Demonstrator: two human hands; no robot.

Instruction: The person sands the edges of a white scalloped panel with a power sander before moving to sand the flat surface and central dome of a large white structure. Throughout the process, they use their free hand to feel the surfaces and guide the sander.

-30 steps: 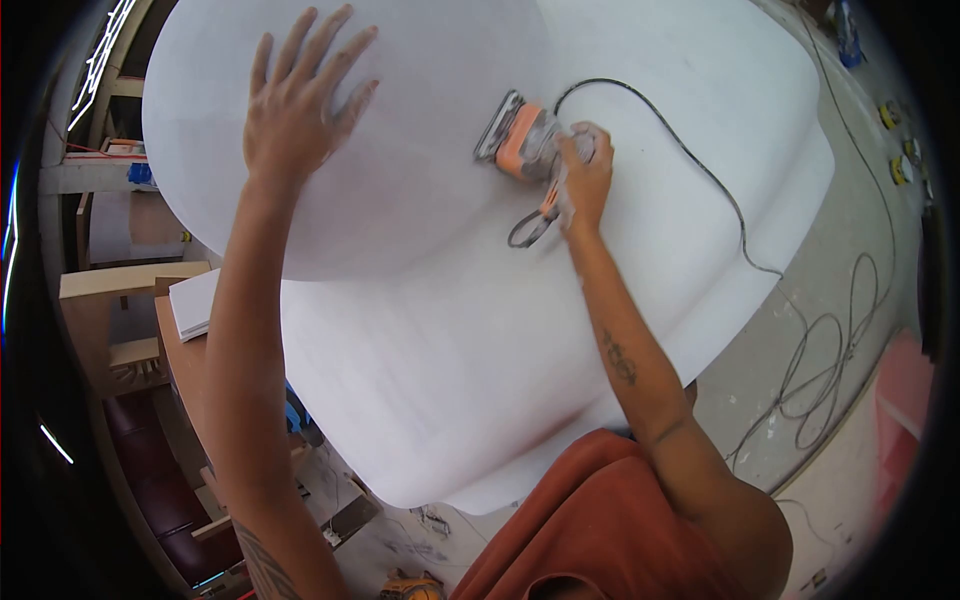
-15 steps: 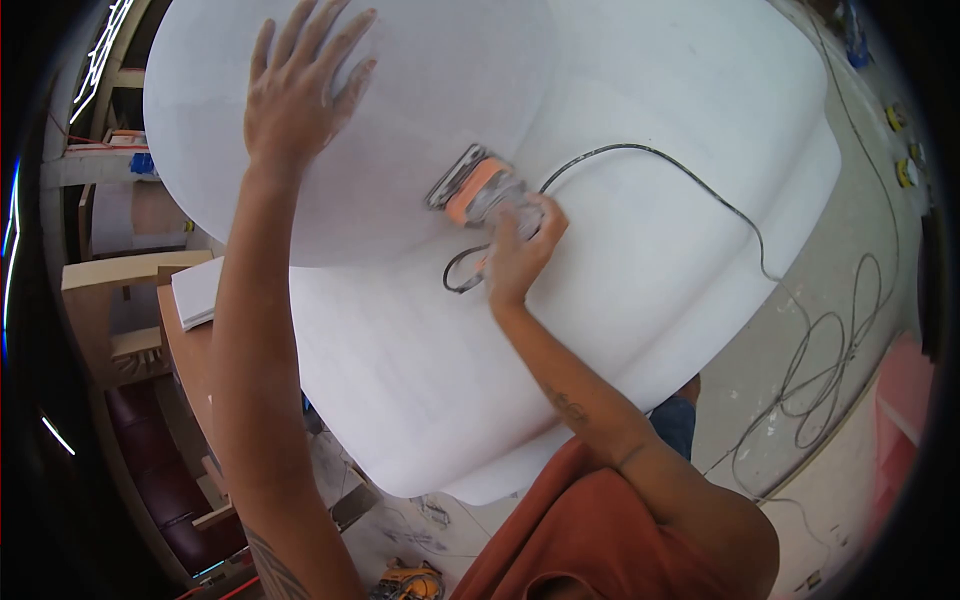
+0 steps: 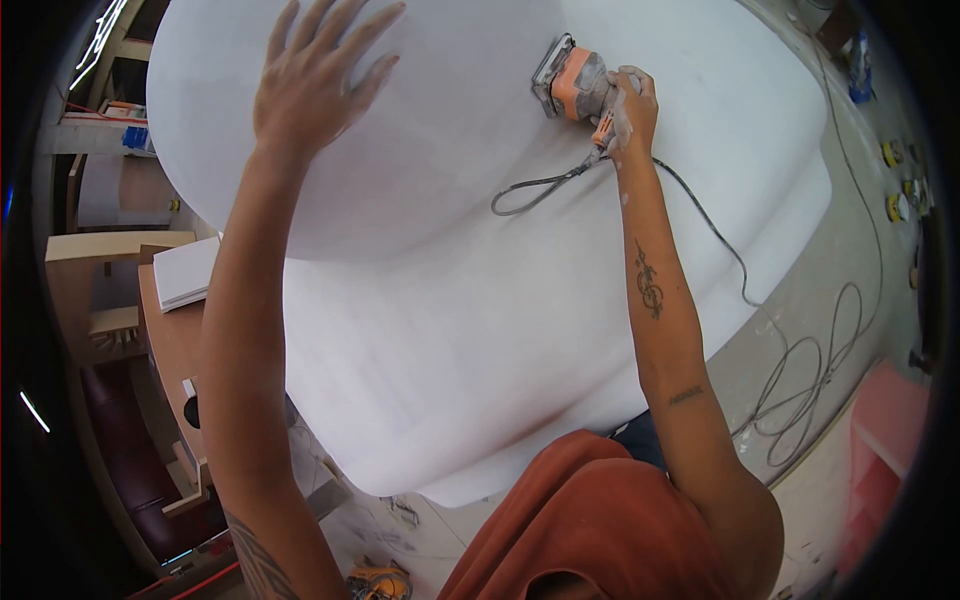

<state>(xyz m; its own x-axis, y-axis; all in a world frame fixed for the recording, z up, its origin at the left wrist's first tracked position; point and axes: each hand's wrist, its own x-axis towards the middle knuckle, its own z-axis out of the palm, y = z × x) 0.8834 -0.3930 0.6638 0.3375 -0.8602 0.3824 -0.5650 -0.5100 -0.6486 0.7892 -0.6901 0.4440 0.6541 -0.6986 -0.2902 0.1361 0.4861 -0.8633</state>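
Observation:
A large white, smoothly curved piece (image 3: pixel 430 350) fills the middle of the view, with a rounded, greyer raised part (image 3: pixel 420 130) at its upper left. My left hand (image 3: pixel 315 85) rests on that rounded part, fingers spread and holding nothing. In my right hand (image 3: pixel 632 110) is an orange and grey power sander (image 3: pixel 578 84), its flat pad turned to the left near the edge of the rounded part. The pad's contact with the surface cannot be made out. A black cord (image 3: pixel 700 195) loops below the sander and runs right across the white piece.
Coiled cable (image 3: pixel 820 370) lies on the floor at right, near a pink block (image 3: pixel 890 430). Yellow-rimmed cans (image 3: pixel 895 207) stand at the far right. At left are a wooden table (image 3: pixel 165 340) with white sheets (image 3: pixel 186 272) and a dark red seat (image 3: pixel 125 440). An orange tool (image 3: pixel 378 580) lies below.
My right hand has moved the sander up and to the right, its arm now stretched further out. The cord loop has followed. My left hand remains spread, shifted slightly in view.

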